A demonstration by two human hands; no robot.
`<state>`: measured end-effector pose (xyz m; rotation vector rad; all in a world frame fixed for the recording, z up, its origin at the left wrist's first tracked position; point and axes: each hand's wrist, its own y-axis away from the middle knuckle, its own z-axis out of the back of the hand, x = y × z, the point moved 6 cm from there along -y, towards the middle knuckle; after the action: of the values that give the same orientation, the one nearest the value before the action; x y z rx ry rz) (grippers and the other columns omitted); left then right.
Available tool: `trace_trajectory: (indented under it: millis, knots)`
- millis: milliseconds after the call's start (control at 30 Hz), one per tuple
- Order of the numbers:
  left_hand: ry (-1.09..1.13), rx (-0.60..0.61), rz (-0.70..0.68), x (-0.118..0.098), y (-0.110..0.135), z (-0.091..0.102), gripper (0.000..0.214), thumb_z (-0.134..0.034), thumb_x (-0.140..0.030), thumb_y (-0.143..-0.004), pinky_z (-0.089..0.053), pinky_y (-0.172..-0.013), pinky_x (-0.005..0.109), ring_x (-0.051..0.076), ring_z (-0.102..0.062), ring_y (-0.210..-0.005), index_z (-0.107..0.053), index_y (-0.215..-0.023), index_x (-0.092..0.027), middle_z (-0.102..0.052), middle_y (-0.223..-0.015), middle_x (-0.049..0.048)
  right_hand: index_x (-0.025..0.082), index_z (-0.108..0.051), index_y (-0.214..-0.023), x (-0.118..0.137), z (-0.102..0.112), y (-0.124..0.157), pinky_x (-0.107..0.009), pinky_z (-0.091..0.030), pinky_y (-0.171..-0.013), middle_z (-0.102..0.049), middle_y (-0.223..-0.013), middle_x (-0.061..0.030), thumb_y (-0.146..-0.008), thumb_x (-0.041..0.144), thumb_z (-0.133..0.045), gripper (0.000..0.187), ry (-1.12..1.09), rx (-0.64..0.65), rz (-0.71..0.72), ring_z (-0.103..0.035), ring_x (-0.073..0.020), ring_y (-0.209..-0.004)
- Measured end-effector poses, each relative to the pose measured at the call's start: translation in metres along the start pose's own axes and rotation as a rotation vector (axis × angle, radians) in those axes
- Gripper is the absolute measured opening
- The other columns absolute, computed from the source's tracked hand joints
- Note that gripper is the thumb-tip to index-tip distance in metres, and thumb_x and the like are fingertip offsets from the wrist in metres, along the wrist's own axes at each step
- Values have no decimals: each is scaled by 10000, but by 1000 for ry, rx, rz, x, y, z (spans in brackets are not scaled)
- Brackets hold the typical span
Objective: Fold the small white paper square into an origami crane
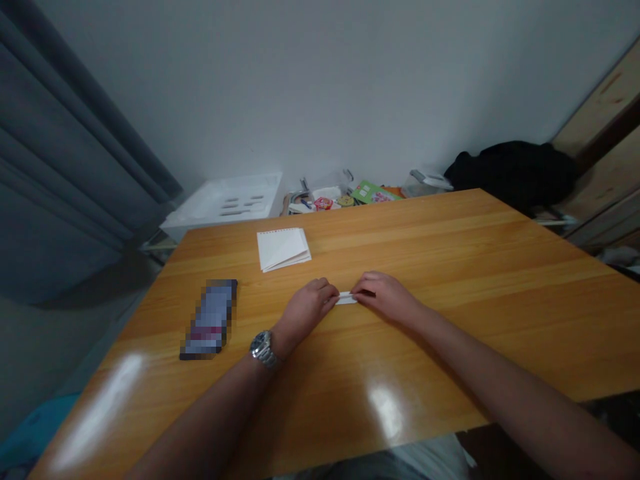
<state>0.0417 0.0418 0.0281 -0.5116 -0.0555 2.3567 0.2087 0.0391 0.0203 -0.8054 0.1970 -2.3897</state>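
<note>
A small folded strip of white paper (346, 299) lies on the wooden table between my two hands. My left hand (313, 303), with a metal watch (264, 348) on its wrist, pinches the strip's left end. At the other end, the fingertips of my right hand (385, 293) are closed on the paper. Fingers cover both ends of the strip, so only its middle shows.
Beyond my left hand lies a stack of white paper sheets (283, 248) with a torn perforated edge. A phone (209, 320) rests at the left of the wooden table (425, 240). Behind the table stand a white foam box (225, 200), a green packet (373, 192) and a black bag (510, 175).
</note>
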Motion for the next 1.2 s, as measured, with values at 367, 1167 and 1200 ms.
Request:
trace_trajectory:
  millis: [367,1167,1200]
  knots:
    - [24,-15,-1,-3,1,1,198,-516,-275,-1002,-468,-789,274,177,-605,-870,-676,-940,-176,-634,-922,53,179,-677,-848,-3,7,2,-310,-450,-786,-660,-881,-60,-922,170,-636,84,24,-1,-16,-587,-196,-868]
    - [59,-45,-17,2,4,-5,212,-492,-298,-1015,-477,-821,284,181,-602,-899,-673,-994,-190,-631,-959,56,178,-653,-839,-8,6,5,-310,-452,-767,-650,-871,-66,-930,130,-591,119,23,16,-73,-587,-202,-855]
    - [65,-43,-19,2,4,-4,212,-490,-296,-1016,-478,-820,283,180,-602,-899,-672,-996,-191,-632,-963,57,177,-650,-837,-9,5,5,-310,-450,-767,-648,-868,-66,-929,129,-592,119,27,12,-73,-586,-202,-852]
